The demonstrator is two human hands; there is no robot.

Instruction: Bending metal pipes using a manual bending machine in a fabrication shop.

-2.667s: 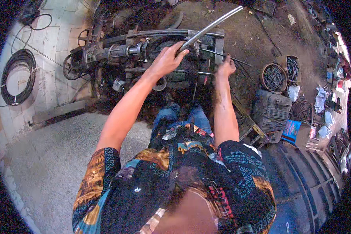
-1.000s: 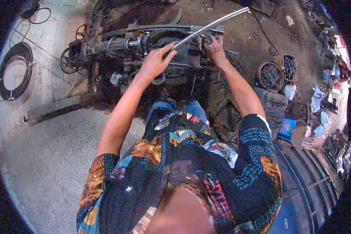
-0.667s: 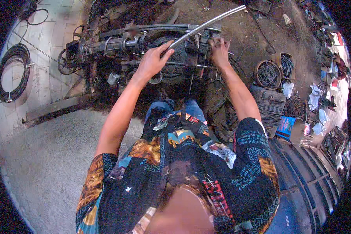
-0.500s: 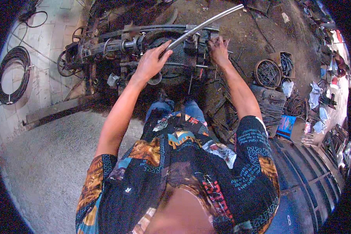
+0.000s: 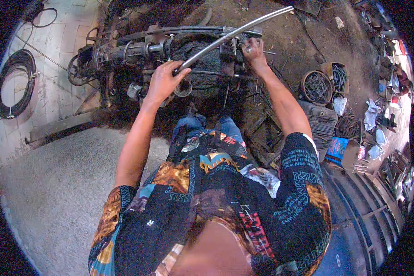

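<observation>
A long shiny metal pipe slants across the machine, from my left hand at its lower left end to its free end at the far right. My left hand is closed around that near end. Under the pipe lies a dark, greasy machine with rods, a shaft and a clamp-like block at its right part. Close to this block my right hand has its fingers curled on a part at the machine's right end. What exactly they grip is hidden.
Handwheels stick out at the machine's left. A coil of black wire lies on the tiles. To the right stand a round tub of metal pieces, a box of metal parts and a stack of rods. A beam borders the floor.
My left hand has moved toward me and left, swinging the pipe's near end with it. The fingers of my right hand have curled in more, at the machine's right end.
</observation>
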